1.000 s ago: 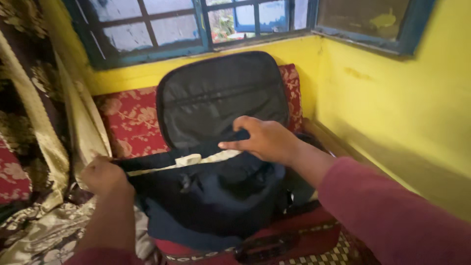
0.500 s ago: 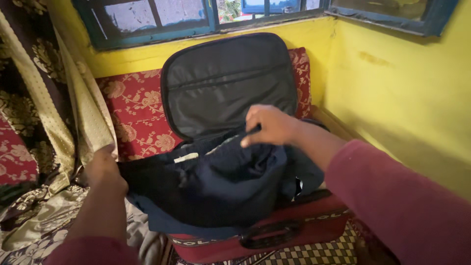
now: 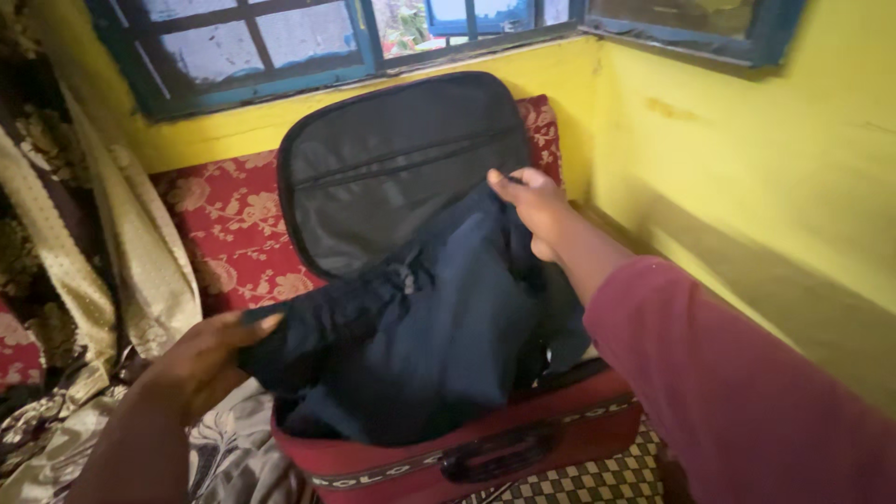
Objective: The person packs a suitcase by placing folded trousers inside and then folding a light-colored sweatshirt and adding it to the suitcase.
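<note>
The dark navy garment (image 3: 439, 327) hung bunched over the open red suitcase (image 3: 485, 448), most of its bulk resting on the case's front half and spilling toward the rim at 6 o'clock. It was not yet laid flat or tucked in; as far as the view showed, it was lifted partway and still unfolded.

At 1 o'clock from the garment, the right hand (image 3: 527, 210) pinched its top edge, fingers closed on the cloth and raising it against the grey lining of the upright lid (image 3: 392, 168). At 9 o'clock, the left hand (image 3: 210, 359) gripped the other end, thumb on top and fingers curled beneath the fabric.

Behind the lid stood a red floral cushion (image 3: 233, 224), and above it, at 12 o'clock, a blue-framed window (image 3: 280, 47). A patterned curtain (image 3: 112, 252) hung at 9 o'clock, yellow wall (image 3: 747, 159) at 3 o'clock.
</note>
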